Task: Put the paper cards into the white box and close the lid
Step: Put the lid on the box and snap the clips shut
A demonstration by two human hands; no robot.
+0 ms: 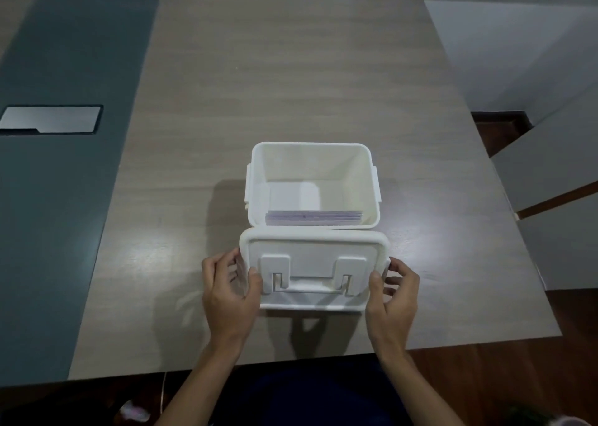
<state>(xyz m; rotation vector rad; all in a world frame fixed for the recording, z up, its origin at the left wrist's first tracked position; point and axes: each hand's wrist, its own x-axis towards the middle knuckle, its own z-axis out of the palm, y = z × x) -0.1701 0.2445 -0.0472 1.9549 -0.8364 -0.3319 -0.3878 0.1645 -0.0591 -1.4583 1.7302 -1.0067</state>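
A white plastic box stands open in the middle of the wooden table. A stack of pale purple paper cards lies inside it against the near wall. The white lid, with a folded handle on top, sits just in front of the box, its far edge close to the box's near rim. My left hand grips the lid's left side, thumb on top. My right hand grips the lid's right side in the same way.
The wooden table stretches beyond the box. A dark grey strip with a metal cable hatch runs along the left. Grey panels stand off the table's right edge. The table's near edge lies just under my wrists.
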